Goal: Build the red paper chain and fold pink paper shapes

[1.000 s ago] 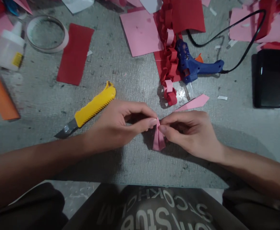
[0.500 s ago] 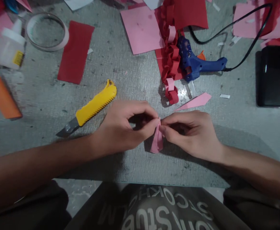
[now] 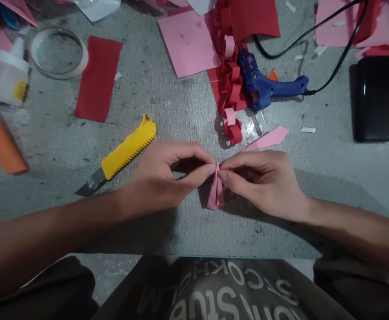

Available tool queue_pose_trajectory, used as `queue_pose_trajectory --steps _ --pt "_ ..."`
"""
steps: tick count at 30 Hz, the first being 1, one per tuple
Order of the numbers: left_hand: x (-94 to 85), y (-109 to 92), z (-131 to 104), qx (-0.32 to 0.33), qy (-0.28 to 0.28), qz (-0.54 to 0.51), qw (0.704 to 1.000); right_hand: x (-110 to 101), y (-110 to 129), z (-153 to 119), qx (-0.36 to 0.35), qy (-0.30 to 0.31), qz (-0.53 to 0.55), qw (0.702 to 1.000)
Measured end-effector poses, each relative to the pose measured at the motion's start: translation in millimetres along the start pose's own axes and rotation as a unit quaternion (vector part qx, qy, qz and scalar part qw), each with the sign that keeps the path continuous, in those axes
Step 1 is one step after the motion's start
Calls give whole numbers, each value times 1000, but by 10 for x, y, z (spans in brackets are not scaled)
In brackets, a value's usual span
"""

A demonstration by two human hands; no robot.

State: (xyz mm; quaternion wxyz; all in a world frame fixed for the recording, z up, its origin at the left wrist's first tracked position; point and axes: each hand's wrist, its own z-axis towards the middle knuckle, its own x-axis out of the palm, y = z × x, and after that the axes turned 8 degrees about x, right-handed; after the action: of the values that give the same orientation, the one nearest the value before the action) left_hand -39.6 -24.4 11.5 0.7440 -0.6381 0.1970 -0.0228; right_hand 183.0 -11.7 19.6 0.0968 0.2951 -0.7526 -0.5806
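Between my two hands, a folded pink paper piece (image 3: 216, 198) stands with its narrow tip up and its wide end toward me. My left hand (image 3: 176, 175) pinches the tip from the left, thumb and forefinger together. From the other side my right hand (image 3: 264, 182) grips the same piece by its right edge. Just beyond my right hand lies a second folded pink paper piece (image 3: 269, 138), long and pointed. A yellow box cutter (image 3: 129, 149) with its blade out rests beside my left wrist.
A blue glue gun (image 3: 270, 86) with a black cord lies next to a red and pink paper chain (image 3: 232, 84). Farther left are a red paper rectangle (image 3: 98, 80), a tape roll (image 3: 84, 55), a glue bottle (image 3: 6, 75) and an orange strip (image 3: 2, 138). A black phone (image 3: 377, 100) lies at right.
The view has shifted slightly. Both hands stay at the folded pink paper; my left fingertips have drawn slightly away from my right ones, showing more of its tip.
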Motion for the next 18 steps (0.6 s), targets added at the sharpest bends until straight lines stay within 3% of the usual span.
queue_pose_trajectory --steps 13,18 --pt "22 -7 -20 21 19 15 999 -4 0 -15 -31 -27 -104 994" --pt "24 5 -16 37 13 15 999 1 6 -9 -44 -23 -97 994"
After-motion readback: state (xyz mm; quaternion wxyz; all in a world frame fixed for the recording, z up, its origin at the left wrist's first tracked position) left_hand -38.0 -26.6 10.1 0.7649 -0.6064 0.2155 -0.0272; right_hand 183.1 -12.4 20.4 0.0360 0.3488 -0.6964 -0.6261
